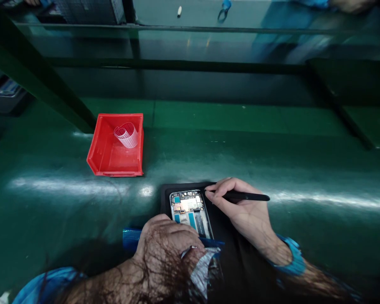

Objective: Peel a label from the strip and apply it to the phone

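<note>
A: Left hand (166, 245)?
B: Curled, pressing down on the near end of the opened phone (191, 211), which lies on a black mat (221, 228) on the green bench (240, 152).
A: Right hand (240, 207)?
B: Fingers pinched together around a black stylus (247, 196), tip at the phone's top right corner.
A: Anything else?
B: Red bin (117, 145) well off to the left, a curled white strip (126, 134) inside.

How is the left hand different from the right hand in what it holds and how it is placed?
The right hand pinches a thin black tool with its fingertips, beside the opened phone. The left hand holds no tool; it rests, fingers curled, on the phone's lower part. The right hand lies open and side-on; the left shows its back. Both have blue cuffs and meet at the phone.
</note>
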Motion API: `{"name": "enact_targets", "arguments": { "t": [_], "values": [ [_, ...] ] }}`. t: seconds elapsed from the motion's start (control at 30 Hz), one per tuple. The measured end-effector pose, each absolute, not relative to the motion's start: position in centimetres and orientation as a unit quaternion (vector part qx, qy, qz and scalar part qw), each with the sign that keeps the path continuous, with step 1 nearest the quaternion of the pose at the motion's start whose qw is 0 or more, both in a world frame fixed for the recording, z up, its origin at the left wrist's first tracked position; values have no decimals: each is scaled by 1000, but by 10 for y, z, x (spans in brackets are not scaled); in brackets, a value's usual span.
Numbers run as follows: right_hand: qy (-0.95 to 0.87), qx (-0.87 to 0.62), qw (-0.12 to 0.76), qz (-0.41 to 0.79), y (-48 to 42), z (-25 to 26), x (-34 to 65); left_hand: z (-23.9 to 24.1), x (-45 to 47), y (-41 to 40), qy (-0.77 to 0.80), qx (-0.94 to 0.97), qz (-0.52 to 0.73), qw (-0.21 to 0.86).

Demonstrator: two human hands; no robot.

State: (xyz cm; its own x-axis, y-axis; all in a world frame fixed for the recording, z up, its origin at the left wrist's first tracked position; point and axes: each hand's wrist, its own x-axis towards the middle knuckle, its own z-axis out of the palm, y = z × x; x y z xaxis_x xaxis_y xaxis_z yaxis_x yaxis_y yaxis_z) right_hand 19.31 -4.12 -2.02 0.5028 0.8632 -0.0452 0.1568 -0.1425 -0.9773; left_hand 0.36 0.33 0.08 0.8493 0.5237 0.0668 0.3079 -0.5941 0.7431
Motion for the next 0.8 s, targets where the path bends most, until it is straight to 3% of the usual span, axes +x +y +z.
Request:
{"name": "enact_targets", "arguments": {
  "t": [0.6, 0.8],
  "values": [
    [-438, -664, 521, 309, -42, -27, 196, 0, 4, 1, 244, 873, 136, 399],
    [-468, -637, 560, 250, -76, -22, 204, 8, 1, 4, 190, 881, 173, 397]
  ]
}}
